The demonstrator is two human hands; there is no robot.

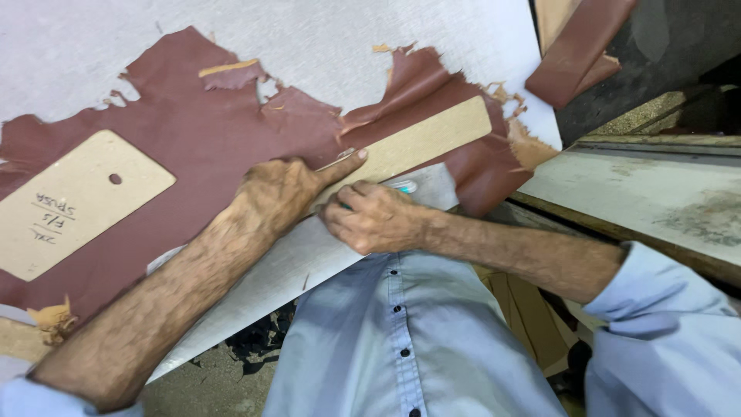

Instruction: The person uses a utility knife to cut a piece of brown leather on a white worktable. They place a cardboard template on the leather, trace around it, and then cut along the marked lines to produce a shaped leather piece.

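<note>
A reddish-brown leather hide (pixel 193 131) lies spread on a pale grey work board (pixel 324 46). A long tan cardboard template strip (pixel 432 131) rests on the hide near its lower edge. My left hand (pixel 282 193) presses flat on the near end of that strip, fingers closed, the thumb stretched along it. My right hand (pixel 370 216) is closed around a clear-barrelled pen (pixel 401 186) right below the strip's edge, touching the hide. A second, wider tan template (pixel 73 201) with a small hole and handwriting lies on the hide at the left.
A folded strip of the same leather (pixel 575 50) lies at the board's upper right corner. Beyond the board's right edge is a worn pale bench surface (pixel 641 193). Leather scraps and dark debris (pixel 255 340) sit on the floor below the board's near edge.
</note>
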